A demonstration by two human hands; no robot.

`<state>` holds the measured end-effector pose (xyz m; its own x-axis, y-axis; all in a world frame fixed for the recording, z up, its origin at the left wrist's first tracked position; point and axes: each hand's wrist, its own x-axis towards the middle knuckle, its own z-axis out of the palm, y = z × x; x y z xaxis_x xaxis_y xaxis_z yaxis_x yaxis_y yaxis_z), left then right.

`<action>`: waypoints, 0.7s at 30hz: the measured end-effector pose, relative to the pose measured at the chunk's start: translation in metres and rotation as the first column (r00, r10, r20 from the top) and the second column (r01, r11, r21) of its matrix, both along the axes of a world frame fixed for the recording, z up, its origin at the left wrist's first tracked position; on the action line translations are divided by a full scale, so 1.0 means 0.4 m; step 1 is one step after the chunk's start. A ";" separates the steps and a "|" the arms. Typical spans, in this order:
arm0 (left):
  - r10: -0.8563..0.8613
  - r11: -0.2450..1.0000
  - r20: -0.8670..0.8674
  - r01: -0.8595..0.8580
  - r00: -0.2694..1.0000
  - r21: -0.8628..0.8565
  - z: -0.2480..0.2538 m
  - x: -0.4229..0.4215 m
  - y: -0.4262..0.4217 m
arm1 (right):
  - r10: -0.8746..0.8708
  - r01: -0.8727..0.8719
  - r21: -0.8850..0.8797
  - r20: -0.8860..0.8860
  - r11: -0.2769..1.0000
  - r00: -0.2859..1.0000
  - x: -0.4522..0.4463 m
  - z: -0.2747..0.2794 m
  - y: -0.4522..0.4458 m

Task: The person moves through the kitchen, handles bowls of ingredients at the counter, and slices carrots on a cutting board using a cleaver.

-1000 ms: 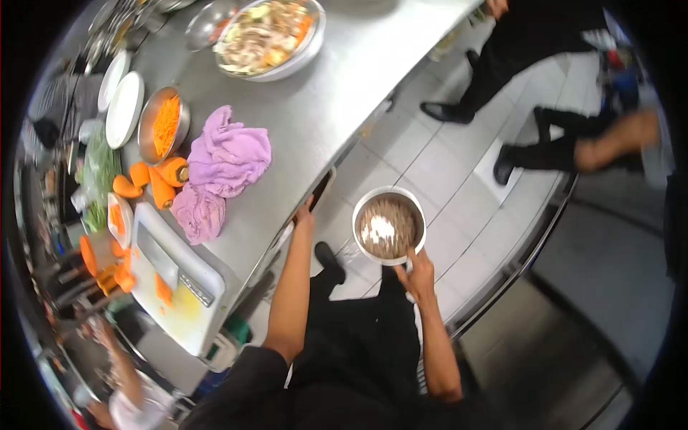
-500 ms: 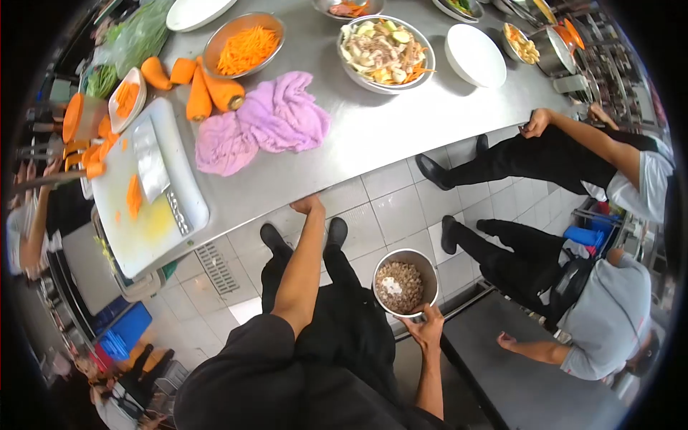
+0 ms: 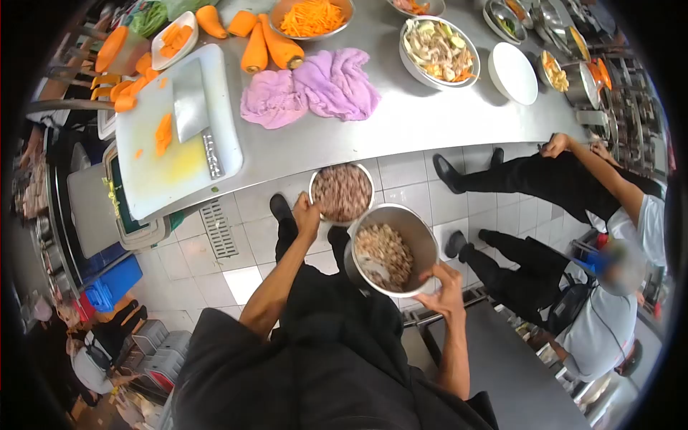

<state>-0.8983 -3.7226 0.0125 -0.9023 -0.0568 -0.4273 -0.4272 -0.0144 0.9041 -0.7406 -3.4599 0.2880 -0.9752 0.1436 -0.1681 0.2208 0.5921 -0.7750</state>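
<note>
My left hand (image 3: 308, 217) is closed on the rim of a round container (image 3: 373, 183) just below the counter's edge. Reddish-brown chopped pieces (image 3: 342, 192) fill it; I cannot make out what they are. A metal pot (image 3: 416, 231) hangs close beside it, tilted, its rim gripped by my right hand (image 3: 444, 292). Inside the pot lie light-brown chopped pieces (image 3: 385, 251) with a whitish patch. The two vessels are very near each other, and I cannot tell whether they touch.
On the steel counter (image 3: 430, 132) are a purple cloth (image 3: 337, 82), a cleaver (image 3: 189, 107) on a white cutting board (image 3: 143, 179), carrots (image 3: 279, 44) and a bowl of mixed food (image 3: 467, 77). Two people stand at right, one bent near a dark worktop (image 3: 494, 365).
My left hand has left the counter's edge and now grips a container that was out of sight. The pot in my right hand has come up and left, tilting beside that container.
</note>
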 end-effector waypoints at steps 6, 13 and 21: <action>-0.127 0.992 0.145 0.122 0.981 0.040 0.372 0.045 -0.048 | 0.217 -0.211 0.147 -0.030 0.966 0.976 -0.068 0.293 0.085; -0.202 0.965 -0.052 0.208 0.978 0.163 0.607 -0.192 0.026 | 0.513 -0.426 0.413 -0.125 0.805 0.849 -0.380 0.520 0.091; -0.071 0.997 -0.309 0.072 0.948 -0.011 0.484 -0.367 0.121 | 0.810 -0.663 0.736 0.301 0.139 0.503 -0.801 0.441 -0.073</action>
